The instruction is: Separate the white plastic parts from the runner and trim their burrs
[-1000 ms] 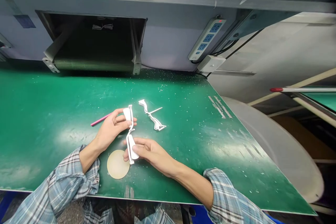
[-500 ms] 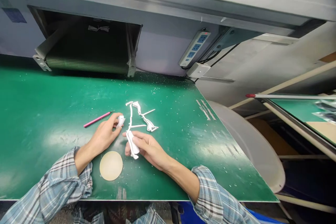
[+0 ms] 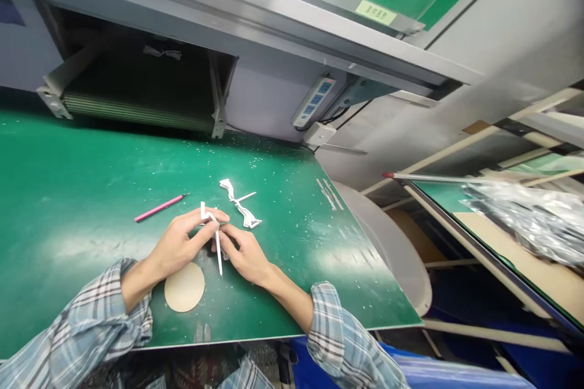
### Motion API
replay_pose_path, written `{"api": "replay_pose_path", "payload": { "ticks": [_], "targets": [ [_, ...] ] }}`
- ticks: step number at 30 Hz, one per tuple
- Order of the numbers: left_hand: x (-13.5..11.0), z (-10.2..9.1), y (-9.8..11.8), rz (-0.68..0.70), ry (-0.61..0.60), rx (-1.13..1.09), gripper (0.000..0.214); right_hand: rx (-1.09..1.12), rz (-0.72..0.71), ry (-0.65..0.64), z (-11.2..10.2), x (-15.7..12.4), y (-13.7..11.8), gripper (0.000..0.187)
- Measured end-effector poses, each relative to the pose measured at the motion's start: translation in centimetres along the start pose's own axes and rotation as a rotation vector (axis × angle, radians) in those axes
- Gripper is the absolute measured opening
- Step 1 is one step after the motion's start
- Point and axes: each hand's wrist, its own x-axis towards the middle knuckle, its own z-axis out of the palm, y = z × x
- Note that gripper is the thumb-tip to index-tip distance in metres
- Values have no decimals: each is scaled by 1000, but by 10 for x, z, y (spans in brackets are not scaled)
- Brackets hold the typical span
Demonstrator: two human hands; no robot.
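Observation:
Over the green table, my left hand [image 3: 185, 242] and my right hand [image 3: 249, 255] meet, both closed on a white plastic piece [image 3: 219, 255] with thin bars. One bar points down toward the table's front edge, and a bent end sticks up above my left fingers. My fingers hide the middle of the piece. Beyond my right hand, apart from it, a second white plastic piece [image 3: 249, 216] with a thin bar across it lies on the table. A round cream disc [image 3: 184, 287] lies just below my left wrist.
A pink pen [image 3: 159, 208] lies left of my hands. Small white specks dot the green table [image 3: 283, 292]. A conveyor end [image 3: 141, 110] opens at the back, with a power strip [image 3: 314, 101] on the wall right of it. Shiny bags [image 3: 533, 219] lie on another surface at right.
My hands have come together, and the white plastic piece from my right hand is now turned between both. The small white piece in my left hand no longer shows separately. The view has shifted right.

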Motion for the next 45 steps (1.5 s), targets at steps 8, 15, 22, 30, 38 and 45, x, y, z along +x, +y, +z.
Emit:
{"api": "replay_pose_path", "payload": {
  "ticks": [8, 15, 22, 30, 38, 45],
  "targets": [
    [-2, 10, 1, 73, 92, 35, 28, 173, 136, 14, 5, 1, 5, 51],
    [-2, 10, 9, 169, 36, 47, 31, 114, 91, 99, 5, -1, 12, 50],
    [-6, 21, 12, 246, -80, -13, 28, 136, 135, 122, 1, 1, 7, 51],
    [0, 20, 5, -201, 132, -401, 31, -310, -122, 145, -8, 3, 10, 35],
    [8, 15, 0, -455, 219, -703, 42, -781, 27, 317, -52, 9, 25, 41],
    [8, 13, -2, -571, 234, -843, 39, -536, 196, 278, -52, 13, 26, 33]
  ]
}}
